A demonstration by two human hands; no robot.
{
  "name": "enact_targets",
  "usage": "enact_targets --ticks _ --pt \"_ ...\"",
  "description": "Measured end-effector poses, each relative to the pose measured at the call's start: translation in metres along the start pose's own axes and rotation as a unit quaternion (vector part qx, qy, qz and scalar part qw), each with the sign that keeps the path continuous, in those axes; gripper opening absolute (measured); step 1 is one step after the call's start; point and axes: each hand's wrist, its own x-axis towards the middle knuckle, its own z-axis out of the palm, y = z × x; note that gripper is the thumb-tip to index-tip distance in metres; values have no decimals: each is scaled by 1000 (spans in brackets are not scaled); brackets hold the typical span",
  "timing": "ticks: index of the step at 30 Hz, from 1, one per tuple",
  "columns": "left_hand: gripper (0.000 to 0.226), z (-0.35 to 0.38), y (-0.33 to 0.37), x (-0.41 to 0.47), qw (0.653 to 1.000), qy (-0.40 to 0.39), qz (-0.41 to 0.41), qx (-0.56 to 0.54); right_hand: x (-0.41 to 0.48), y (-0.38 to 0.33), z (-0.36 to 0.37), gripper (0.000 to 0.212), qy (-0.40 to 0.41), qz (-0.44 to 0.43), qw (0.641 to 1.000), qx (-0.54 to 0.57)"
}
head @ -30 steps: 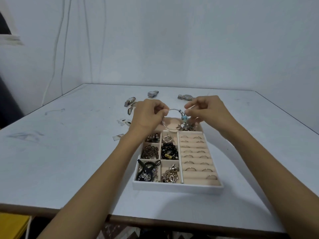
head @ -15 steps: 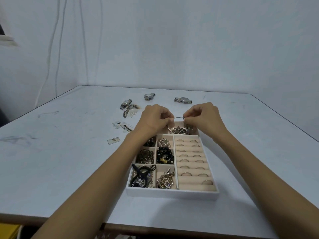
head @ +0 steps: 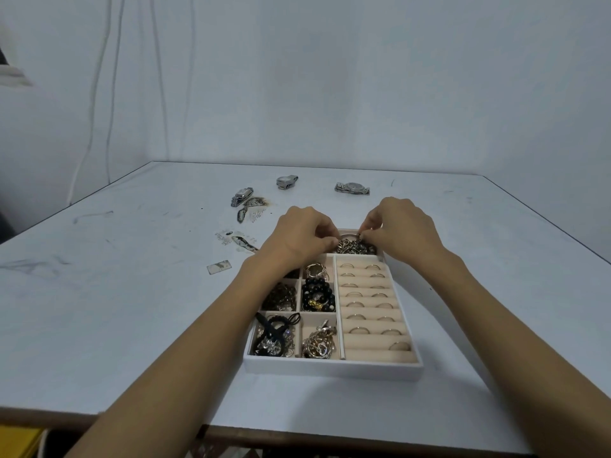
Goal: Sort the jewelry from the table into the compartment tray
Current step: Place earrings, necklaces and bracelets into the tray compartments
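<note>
– Since both grips came down, where is the bangle point(head: 347, 234) now?

– 1 second ago it was held up above the tray point(head: 330, 366), and its blue bead was easy to see. Now it is low, at the far compartment point(head: 355, 247), on or just over the pile of chains there. Only a thin arc of it shows between the fingers, and I cannot see the bead.

– And the grips themselves?

– The left grip point(head: 302, 236) and the right grip point(head: 405, 233) both have their fingers curled, and each seems to pinch 1 side of the bangle. I judge that it is not yet let go.

– What does this mean for the task?

– This piece is almost sorted and needs only the release. The small compartments already hold beads and chains, and the ring rows point(head: 370, 302) are nearly full. But 3 watches point(head: 352, 187) and some small pieces lie on the desk point(head: 132, 292) beyond the tray, so I think the sorting is not finished.
</note>
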Motion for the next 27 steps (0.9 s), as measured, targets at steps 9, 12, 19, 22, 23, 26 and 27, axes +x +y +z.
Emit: enact_targets --ticks 9,12,19,22,23,26,27 --pt "17 3 -4 3 999 -36 4 11 0 -1 -5 24 -49 14 999 15" --pt "17 1 -5 2 999 -38 12 14 -2 -3 -1 24 -25 1 1000 -11" --pt "15 1 -6 1 999 -23 1 24 -5 -9 4 26 10 -21 998 -58" --pt "15 -1 -5 1 998 -27 -13 55 -5 -12 6 26 12 -30 997 -70" --pt "15 -1 -4 0 998 -28 -15 62 -5 -12 7 26 12 -30 997 -71" --pt "15 -2 -5 1 997 -30 -19 63 -5 -12 7 26 10 -30 997 -69" --pt "15 -2 -5 1 997 -31 -20 60 -5 -12 7 26 9 -30 997 -67"
